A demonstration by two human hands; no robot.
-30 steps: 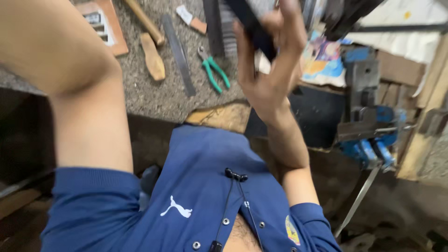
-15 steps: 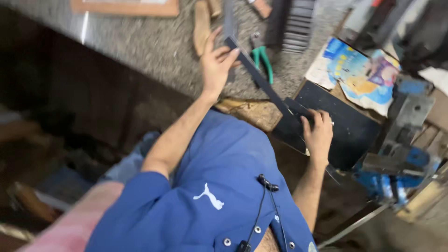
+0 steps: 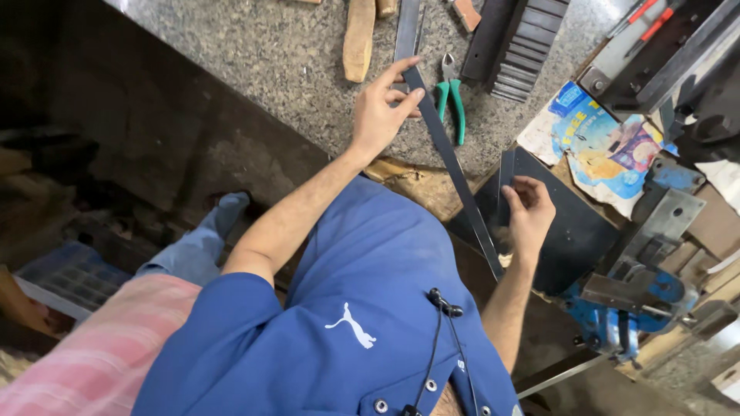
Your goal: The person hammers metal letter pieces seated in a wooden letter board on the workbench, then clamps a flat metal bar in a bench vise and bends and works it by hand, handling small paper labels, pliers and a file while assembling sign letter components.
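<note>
A long dark flat metal strip [image 3: 455, 166] lies slanted across the speckled stone counter [image 3: 254, 54] and runs down past its edge. My left hand [image 3: 381, 108] pinches the strip's far end, next to green-handled pliers [image 3: 455, 96]. My right hand [image 3: 528, 208] holds a short dark metal piece [image 3: 505, 173] upright beside the strip, over a black metal plate [image 3: 574, 231]. My blue shirt fills the lower part of the view.
A wooden handle [image 3: 358, 38] and a black ribbed block [image 3: 524, 42] lie at the counter's far side. A colourful printed sheet [image 3: 605, 142] and a blue vise [image 3: 640, 289] sit on the right. A blue crate [image 3: 69, 270] stands low on the left.
A second ago my right hand held the strip raised in the air. The strip now rests on the counter, my left hand grips its far end, and my right hand has taken up the short piece.
</note>
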